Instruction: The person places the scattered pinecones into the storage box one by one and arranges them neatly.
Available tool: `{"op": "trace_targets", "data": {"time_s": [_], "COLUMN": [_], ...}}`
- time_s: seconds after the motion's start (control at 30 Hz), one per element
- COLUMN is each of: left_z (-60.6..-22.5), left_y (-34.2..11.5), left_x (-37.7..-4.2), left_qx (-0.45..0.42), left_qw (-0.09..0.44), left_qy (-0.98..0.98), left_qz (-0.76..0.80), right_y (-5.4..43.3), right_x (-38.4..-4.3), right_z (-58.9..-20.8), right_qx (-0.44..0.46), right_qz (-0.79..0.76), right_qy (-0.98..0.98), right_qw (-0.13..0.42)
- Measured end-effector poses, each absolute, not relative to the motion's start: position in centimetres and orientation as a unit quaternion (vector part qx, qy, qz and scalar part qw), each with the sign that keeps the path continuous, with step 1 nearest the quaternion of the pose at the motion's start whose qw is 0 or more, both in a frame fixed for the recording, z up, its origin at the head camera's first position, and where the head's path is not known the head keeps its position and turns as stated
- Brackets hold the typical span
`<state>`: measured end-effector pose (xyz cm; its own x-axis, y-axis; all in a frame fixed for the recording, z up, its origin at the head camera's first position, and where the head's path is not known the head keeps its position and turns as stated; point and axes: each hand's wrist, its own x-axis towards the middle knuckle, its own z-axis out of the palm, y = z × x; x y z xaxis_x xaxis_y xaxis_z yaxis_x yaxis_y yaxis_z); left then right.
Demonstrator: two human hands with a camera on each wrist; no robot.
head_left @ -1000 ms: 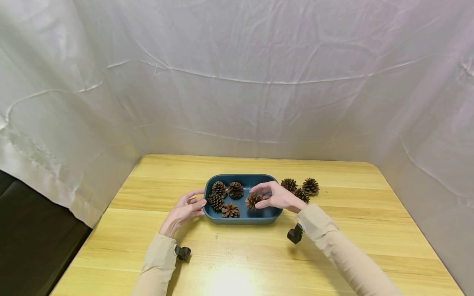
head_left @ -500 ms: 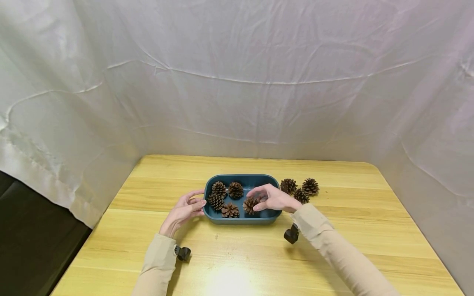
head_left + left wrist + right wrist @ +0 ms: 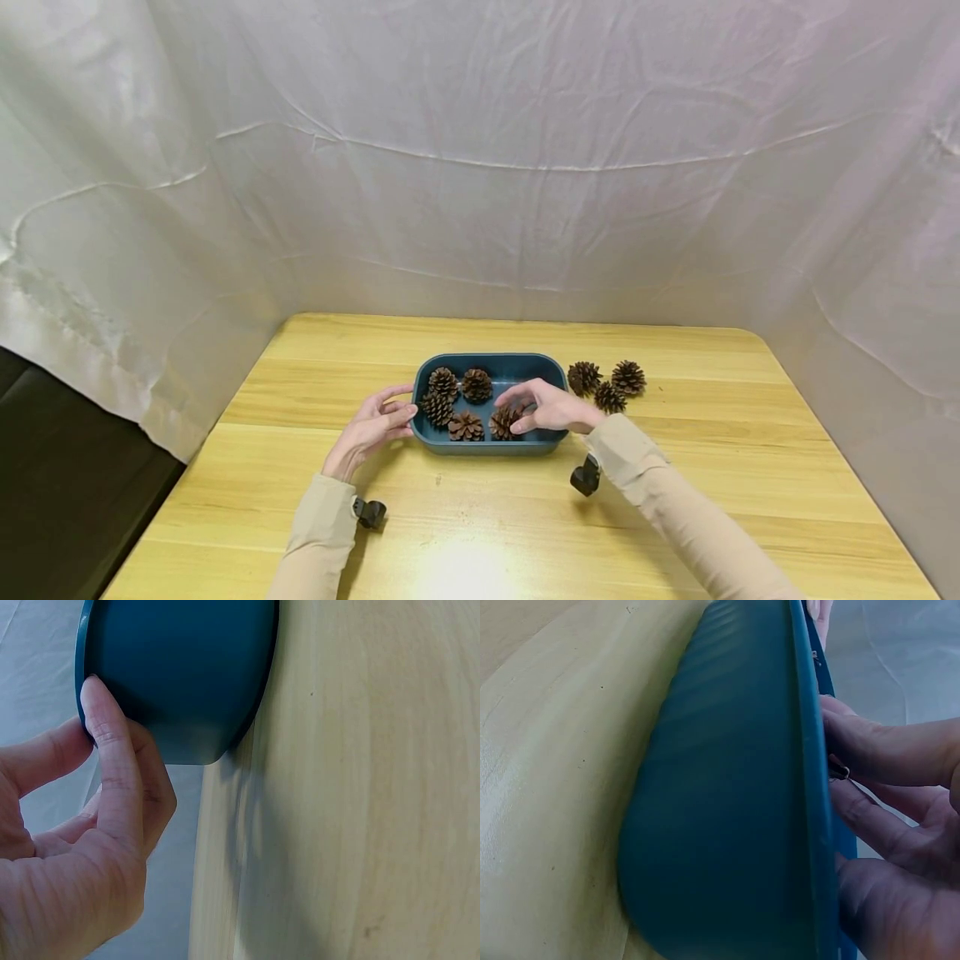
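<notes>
A dark blue-green oblong plastic bin (image 3: 491,447) stands on the wooden table. My left hand (image 3: 377,423) pinches its left rim, thumb on one side and fingers on the other; the left wrist view shows this hand (image 3: 97,795) up close. Inside the bin, my right hand (image 3: 551,407) holds a brown pine cone (image 3: 501,424) low, near the front wall. Several other pine cones (image 3: 466,426) lie in the bin's left half. From the right wrist, the bin wall hides most of that cone and the fingertips of the hand (image 3: 900,817).
Three pine cones (image 3: 610,397) lie on the table (image 3: 697,450) just right of the bin. Pale fabric (image 3: 525,208) hangs behind and at both sides of the table. A dark surface (image 3: 67,475) shows at the lower left.
My right hand has moved a little left and lower inside the bin, carrying the pine cone beside the cone at the front. The left hand and the bin stay put.
</notes>
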<state>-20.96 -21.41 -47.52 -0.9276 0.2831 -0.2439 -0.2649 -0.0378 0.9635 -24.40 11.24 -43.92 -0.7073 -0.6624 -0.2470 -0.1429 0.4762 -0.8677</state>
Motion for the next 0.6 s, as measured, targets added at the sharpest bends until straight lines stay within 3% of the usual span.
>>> {"op": "trace_targets", "data": {"time_s": [0.6], "left_z": [-47.45], "left_y": [-21.44], "left_x": [-20.93], "left_qx": [0.003], "left_qw": [0.192], "left_qy": [0.667], "left_qz": [0.72], "right_y": [10.64], "right_x": [-24.36], "right_z": [-44.64], "right_qx": [-0.228], "right_qz": [-0.425], "right_qy": [0.823], "right_qw": [0.301]}}
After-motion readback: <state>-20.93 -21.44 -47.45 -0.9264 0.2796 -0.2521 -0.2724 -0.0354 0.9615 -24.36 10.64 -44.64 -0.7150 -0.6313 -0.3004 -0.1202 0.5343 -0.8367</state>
